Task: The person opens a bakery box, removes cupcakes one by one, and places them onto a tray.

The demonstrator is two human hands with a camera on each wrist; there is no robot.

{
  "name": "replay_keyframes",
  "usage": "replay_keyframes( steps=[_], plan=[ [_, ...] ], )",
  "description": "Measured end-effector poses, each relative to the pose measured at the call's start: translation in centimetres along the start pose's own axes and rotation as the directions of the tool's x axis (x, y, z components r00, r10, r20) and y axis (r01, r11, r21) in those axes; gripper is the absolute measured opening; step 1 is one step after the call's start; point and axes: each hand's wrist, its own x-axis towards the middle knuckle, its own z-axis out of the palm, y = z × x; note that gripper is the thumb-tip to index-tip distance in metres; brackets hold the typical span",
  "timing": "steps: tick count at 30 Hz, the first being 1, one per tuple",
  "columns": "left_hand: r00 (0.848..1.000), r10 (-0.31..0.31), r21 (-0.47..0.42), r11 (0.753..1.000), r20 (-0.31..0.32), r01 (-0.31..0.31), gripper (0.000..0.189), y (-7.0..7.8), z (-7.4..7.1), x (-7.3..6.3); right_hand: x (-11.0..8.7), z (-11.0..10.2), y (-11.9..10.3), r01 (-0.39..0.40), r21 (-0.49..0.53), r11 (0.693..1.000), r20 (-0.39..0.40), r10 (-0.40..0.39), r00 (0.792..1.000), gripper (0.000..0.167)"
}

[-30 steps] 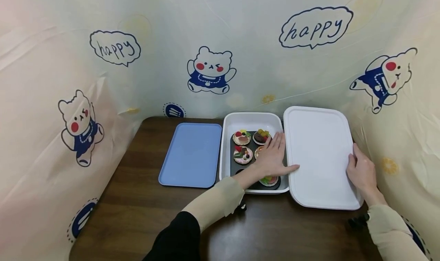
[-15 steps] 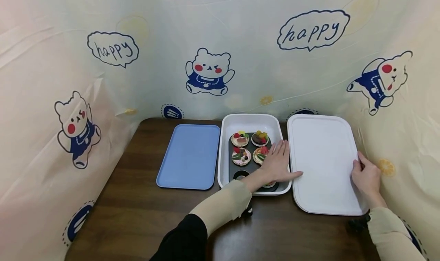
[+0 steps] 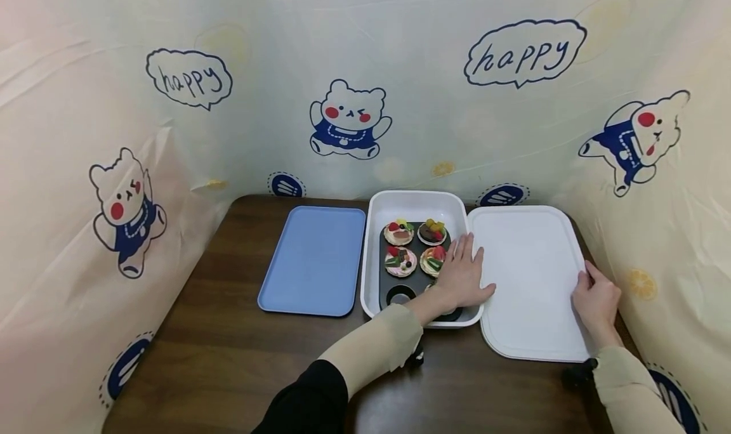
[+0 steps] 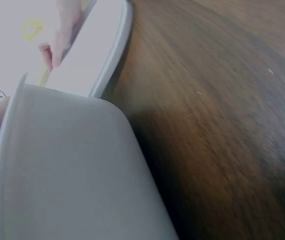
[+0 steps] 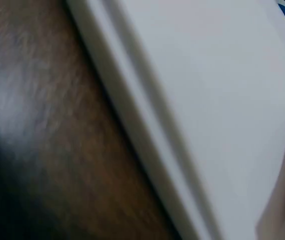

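Observation:
My left hand (image 3: 457, 285) lies over the right rim of a white plastic box (image 3: 417, 199), fingers straight and thumb stretched out to the right. Inside that box is a dark muffin tray (image 3: 387, 282) with small fruit tarts (image 3: 401, 261) in its cups; the hand covers part of it. One front cup (image 3: 400, 294) shows no tart. A flat white lid (image 3: 528, 282) lies right beside the box. My right hand (image 3: 596, 297) grips the lid's right edge. In the left wrist view the box wall (image 4: 82, 165) fills much of the picture.
A blue rectangular tray (image 3: 314, 259) lies on the brown wooden table (image 3: 228, 358), just left of the box. A printed cloth (image 3: 263, 104) with bears hangs close behind the table and at both sides.
The white lid has come toward me and lower, then left, up against the box, with my right hand on its edge. My left hand has slid toward me along the box rim.

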Motion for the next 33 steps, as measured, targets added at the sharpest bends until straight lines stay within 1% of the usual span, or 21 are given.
replay_keyframes(
  steps=[3,7,10,15,20,24,28,33],
  plan=[
    [1.0,0.004,0.0,1.0,-0.013,-0.004,0.082,-0.1,0.4,0.0,0.0,0.4,0.0,0.004,-0.016,1.0,-0.009,-0.004,1.0,0.04],
    [1.0,0.008,-0.006,1.0,-0.023,-0.008,0.08,-0.1,0.8,0.0,-0.2,0.6,0.1,-0.009,-0.044,0.999,0.005,0.01,1.0,0.04],
    [1.0,0.007,-0.003,1.0,-0.028,-0.007,0.079,-0.2,1.0,0.0,-0.2,0.9,0.3,-0.025,-0.058,0.998,0.026,0.026,0.999,0.04],
    [0.999,0.008,-0.02,1.0,-0.034,-0.009,0.078,-0.3,1.0,0.2,-0.2,1.3,0.6,-0.02,-0.089,0.996,0.056,0.026,0.998,0.041],
    [1.0,0.004,-0.038,0.999,-0.023,-0.005,0.078,-0.2,1.2,0.2,-0.7,1.4,0.4,-0.025,-0.119,0.993,0.09,0.035,0.995,0.042],
    [1.0,0.0,-0.039,0.999,-0.013,-0.001,0.077,-0.2,1.2,0.2,-1.0,1.7,0.4,-0.001,-0.129,0.992,0.081,0.012,0.997,0.04],
    [1.0,0.003,-0.044,0.999,-0.018,-0.004,0.078,-0.2,1.4,0.3,-1.1,1.9,0.4,0.035,-0.161,0.986,0.053,-0.027,0.998,0.038],
    [1.0,0.005,-0.039,0.999,-0.023,-0.006,0.078,-0.2,1.3,0.3,-1.3,2.1,0.2,0.064,-0.181,0.981,0.048,-0.056,0.997,0.035]
  ],
)
